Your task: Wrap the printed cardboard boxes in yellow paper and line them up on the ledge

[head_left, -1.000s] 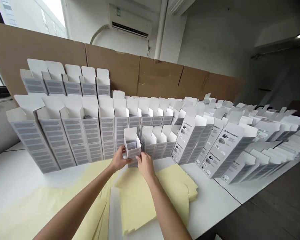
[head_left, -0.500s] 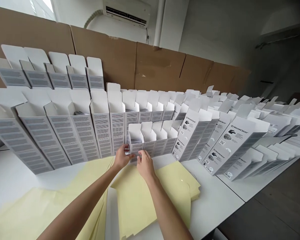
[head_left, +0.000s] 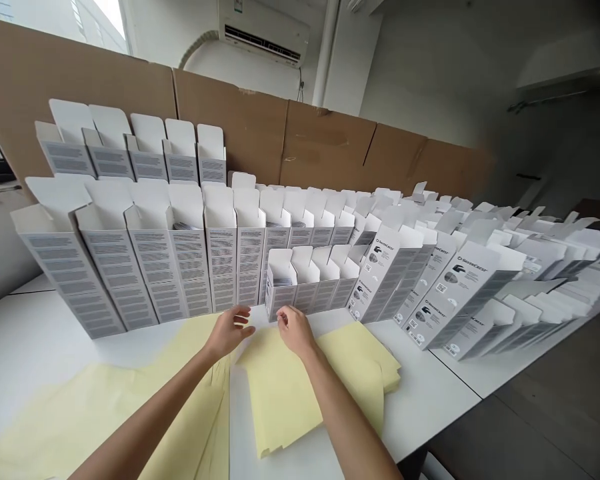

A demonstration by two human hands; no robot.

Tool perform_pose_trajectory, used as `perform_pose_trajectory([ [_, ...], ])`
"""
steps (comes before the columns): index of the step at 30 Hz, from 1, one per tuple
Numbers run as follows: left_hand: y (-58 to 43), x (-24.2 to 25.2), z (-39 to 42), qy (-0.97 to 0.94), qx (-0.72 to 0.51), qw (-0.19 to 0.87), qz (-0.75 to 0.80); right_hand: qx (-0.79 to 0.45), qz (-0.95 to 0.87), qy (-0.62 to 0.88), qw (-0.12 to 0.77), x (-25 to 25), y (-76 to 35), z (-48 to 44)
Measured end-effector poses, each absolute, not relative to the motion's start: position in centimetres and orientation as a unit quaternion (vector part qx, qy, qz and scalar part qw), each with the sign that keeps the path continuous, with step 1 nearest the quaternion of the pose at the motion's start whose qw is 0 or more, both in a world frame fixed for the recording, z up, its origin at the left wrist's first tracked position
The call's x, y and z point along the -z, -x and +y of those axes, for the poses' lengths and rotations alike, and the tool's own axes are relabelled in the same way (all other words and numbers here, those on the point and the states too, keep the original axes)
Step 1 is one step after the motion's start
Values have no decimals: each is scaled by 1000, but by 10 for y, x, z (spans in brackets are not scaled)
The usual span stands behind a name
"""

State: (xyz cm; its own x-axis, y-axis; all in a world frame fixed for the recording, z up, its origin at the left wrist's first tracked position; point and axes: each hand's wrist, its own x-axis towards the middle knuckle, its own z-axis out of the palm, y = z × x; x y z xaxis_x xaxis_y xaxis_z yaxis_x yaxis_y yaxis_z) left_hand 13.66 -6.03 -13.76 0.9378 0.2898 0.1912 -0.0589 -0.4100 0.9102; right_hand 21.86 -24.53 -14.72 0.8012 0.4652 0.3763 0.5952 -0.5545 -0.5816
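Note:
A short open carton [head_left: 282, 293] with folded papers inside stands at the left end of a low row, its white flap raised. My left hand [head_left: 229, 331] hangs in front of and to the left of it, with fingers apart and nothing in them. Close before the carton's front, my right hand [head_left: 296, 328] has its fingers curled in, and nothing shows in them. Beneath that hand lies a stack of yellow sheets [head_left: 280, 400] on the white table [head_left: 430, 393]. More yellow paper [head_left: 145, 400] spreads under my left forearm.
Tall stacked cartons [head_left: 145, 273] line the table's back left, some holding papers. SilverCrest cartons [head_left: 445, 293] crowd the right side. A brown cardboard barrier [head_left: 325, 143] runs along the back. The table's right edge borders a dark floor [head_left: 540, 407].
My left hand has come off the short carton and moved left, its fingers spreading. The right hand has drawn back slightly from the carton's front. The view has shifted.

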Motion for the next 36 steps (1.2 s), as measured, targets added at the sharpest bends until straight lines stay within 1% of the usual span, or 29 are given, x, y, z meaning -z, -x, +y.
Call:
perform_pose_trajectory([
  [7,-58,126,-17,-825,-116,549,73,126,-361,873,304,140,-207,-236],
  [11,-17,121,16,-823,-122,544,103,132,-432,850,270,125,-189,-212],
  [15,13,120,42,-807,-153,553,139,108,-534,798,258,107,-153,-164],
  [17,24,121,55,-796,-171,560,153,64,-580,763,279,100,-130,-135],
  [19,35,124,70,-783,-190,569,166,-30,-596,734,324,96,-107,-105],
  [22,52,128,95,-749,-231,587,203,-179,-560,709,388,95,-79,-58],
  [25,68,133,122,-705,-288,594,259,-252,-524,690,430,99,-60,-9],
  [29,82,140,164,-657,-350,589,315,-263,-522,675,450,106,-41,61],
  [32,83,145,204,-616,-388,590,349,-225,-511,695,453,111,-31,120],
  [36,70,156,273,-561,-437,577,402,-173,-475,715,483,122,-28,209],
])
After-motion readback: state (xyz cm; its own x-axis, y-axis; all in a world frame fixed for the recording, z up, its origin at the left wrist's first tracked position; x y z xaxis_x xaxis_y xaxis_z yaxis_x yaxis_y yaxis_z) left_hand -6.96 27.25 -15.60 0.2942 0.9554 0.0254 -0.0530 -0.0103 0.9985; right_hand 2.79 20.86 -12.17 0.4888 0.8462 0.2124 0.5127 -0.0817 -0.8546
